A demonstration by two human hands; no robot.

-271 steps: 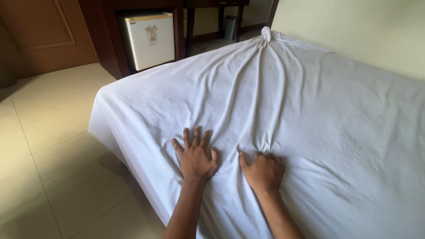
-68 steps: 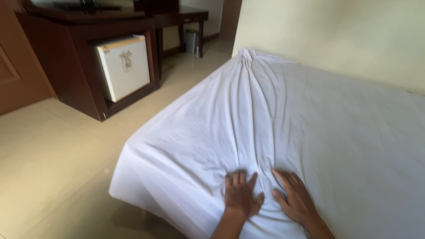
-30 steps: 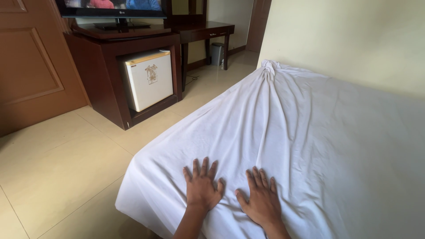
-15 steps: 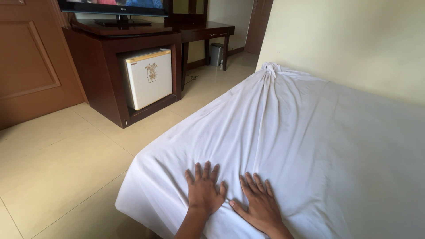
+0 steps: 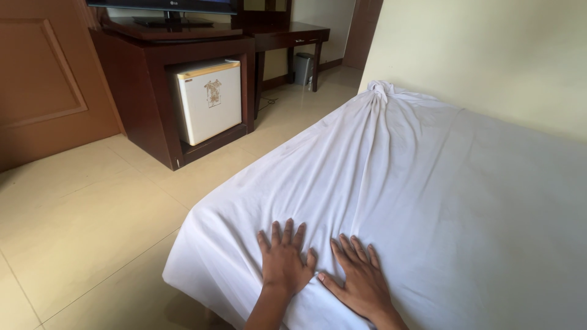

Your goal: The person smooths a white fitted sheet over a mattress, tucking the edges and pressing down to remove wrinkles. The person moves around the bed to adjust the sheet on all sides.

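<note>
Open sheet (image 5: 465,183) ahead of both hands; wall (image 5: 489,55) bounds the far side

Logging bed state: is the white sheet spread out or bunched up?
Spread: the white sheet covers the mattress, knotted at the far corner, with both hands flat on it.

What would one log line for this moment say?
left hand: flat, fingers spread on white bed sheet | right hand: flat beside it | sheet: knotted at far corner | nearby: white mini fridge in dark cabinet
</note>
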